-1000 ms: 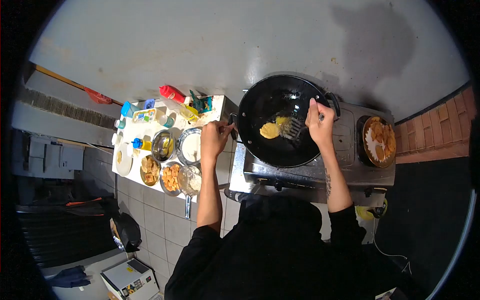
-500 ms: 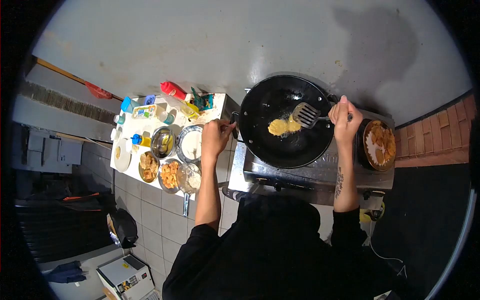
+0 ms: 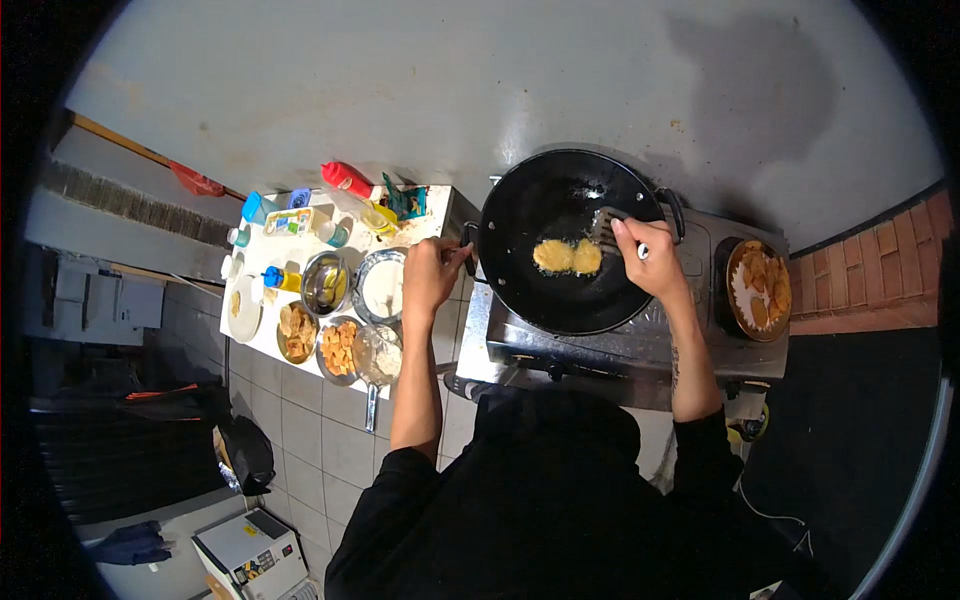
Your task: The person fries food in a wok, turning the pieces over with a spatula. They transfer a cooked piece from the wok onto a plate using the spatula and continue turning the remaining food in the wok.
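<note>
A black wok [image 3: 560,305] rests on the steel stove [image 3: 620,345]. Inside it, golden battered pieces [image 3: 567,257] lie touching one another in bubbling oil. My right hand [image 3: 655,262] is closed around the handle of a slotted spatula [image 3: 604,232], whose blade sits in the wok just right of the pieces, partly covered by my fingers. At the wok's left side, my left hand [image 3: 432,275] is closed on the wok handle [image 3: 469,250].
On the left, a white table [image 3: 425,215] carries a bowl of white batter [image 3: 382,290], a bowl of orange chunks [image 3: 340,350], a strainer [image 3: 378,358] and several bottles. A paper-lined plate of fried pieces [image 3: 760,290] stands at the stove's right end.
My right hand has moved left and over the wok, and the spatula blade has come off the battered pieces. My left hand stays at the wok handle.
</note>
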### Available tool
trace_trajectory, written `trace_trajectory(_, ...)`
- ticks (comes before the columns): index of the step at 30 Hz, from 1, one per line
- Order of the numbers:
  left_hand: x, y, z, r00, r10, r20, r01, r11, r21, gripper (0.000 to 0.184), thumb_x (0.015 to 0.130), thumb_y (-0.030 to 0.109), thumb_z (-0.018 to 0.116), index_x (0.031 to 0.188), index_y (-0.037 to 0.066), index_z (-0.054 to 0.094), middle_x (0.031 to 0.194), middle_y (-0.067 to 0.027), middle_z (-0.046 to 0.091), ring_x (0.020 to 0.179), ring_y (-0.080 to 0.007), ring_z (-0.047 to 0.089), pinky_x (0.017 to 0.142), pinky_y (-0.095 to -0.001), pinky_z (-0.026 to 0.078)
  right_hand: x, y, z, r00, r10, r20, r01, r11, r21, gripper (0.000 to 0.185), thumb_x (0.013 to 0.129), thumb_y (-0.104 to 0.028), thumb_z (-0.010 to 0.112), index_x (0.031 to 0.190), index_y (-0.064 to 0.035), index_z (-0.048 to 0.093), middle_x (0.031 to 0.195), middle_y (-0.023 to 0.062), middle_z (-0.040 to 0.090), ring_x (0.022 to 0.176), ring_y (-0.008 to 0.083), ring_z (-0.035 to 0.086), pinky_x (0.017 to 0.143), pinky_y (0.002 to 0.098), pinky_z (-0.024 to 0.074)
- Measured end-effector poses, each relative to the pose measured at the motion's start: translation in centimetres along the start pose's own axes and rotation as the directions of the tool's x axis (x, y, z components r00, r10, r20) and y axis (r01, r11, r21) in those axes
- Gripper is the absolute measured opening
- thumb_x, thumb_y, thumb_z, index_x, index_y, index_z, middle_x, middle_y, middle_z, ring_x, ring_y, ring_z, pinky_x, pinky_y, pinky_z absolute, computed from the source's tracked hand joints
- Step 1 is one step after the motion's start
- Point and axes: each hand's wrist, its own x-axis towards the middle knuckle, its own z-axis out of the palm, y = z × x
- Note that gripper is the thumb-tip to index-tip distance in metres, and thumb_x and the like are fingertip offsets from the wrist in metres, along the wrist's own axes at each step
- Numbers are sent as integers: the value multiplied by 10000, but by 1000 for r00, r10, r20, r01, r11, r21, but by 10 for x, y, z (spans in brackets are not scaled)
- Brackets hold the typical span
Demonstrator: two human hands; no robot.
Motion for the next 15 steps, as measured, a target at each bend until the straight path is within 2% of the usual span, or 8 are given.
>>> trace_trajectory(1, 0, -2, 1, 1000, 22, -5, -22, 1000, -3, 248, 806, 227, 735, 840, -16, 706, 609, -170, 602, 546, -317, 580, 551, -393, 444, -6, 12, 2, 1000, -3, 6, 3, 1000, 3, 304, 930, -65, 576, 659, 22, 468, 530, 115, 412, 424, 210, 404, 460, 329, 319)
trace_trajectory(3, -1, -3, 2, 999, 24, -22, -25, 1000, -19, 248, 805, 225, 735, 835, -19, 702, 606, -168, 598, 544, -316, 578, 548, -392, 443, -14, 27, 5, 966, 254, -53, -224, 918, 326, 357, 967, -85, 533, 631, 2, 448, 499, 26, 397, 423, 125, 374, 448, 302, 295)
trace_trajectory(4, -1, -3, 3, 999, 33, -36, -34, 999, -34, 249, 804, 223, 736, 829, -22, 698, 602, -166, 595, 541, -314, 576, 546, -390, 442, -16, 27, 10, 939, 335, -77, -244, 808, 536, 427, 1005, -117, 478, 592, -35, 409, 502, -35, 364, 439, 66, 340, 436, 272, 278)
trace_trajectory(5, -1, -2, 2, 999, 33, -36, -34, 999, -35, 249, 804, 223, 736, 829, -22, 698, 602, -166, 595, 541, -314, 576, 546, -390, 442, -18, 28, 10, 939, 334, -76, -244, 809, 535, 427, 1005, -117, 478, 592, -35, 409, 502, -35, 364, 439, 66, 340, 436, 272, 278)
trace_trajectory(7, -1, 5, -3, 999, -32, 28, 31, 999, 19, 248, 805, 221, 733, 817, -24, 692, 595, -162, 591, 536, -314, 571, 541, -383, 439, -21, 26, 10, 919, 383, -91, -225, 700, 677, 466, 1024, -140, 444, 568, -67, 373, 486, -22, 339, 426, 67, 315, 422, 259, 271)
trace_trajectory(11, -2, -1, 2, 1000, -14, -1, 14, 999, -34, 249, 802, 222, 736, 807, -22, 689, 585, -158, 582, 524, -311, 559, 532, -382, 429, -22, 22, 7, 897, 424, -127, -210, 659, 722, 486, 1032, -154, 421, 559, -64, 360, 478, -12, 328, 403, 77, 305, 409, 267, 266)
trace_trajectory(15, -2, -2, 3, 999, 18, -29, -18, 999, -26, 253, 799, 217, 739, 790, -29, 681, 581, -160, 578, 518, -306, 554, 525, -386, 420, -17, 9, 6, 891, 419, -174, -189, 690, 698, 494, 1039, -156, 388, 554, -80, 328, 464, -9, 294, 383, 74, 272, 394, 257, 237)
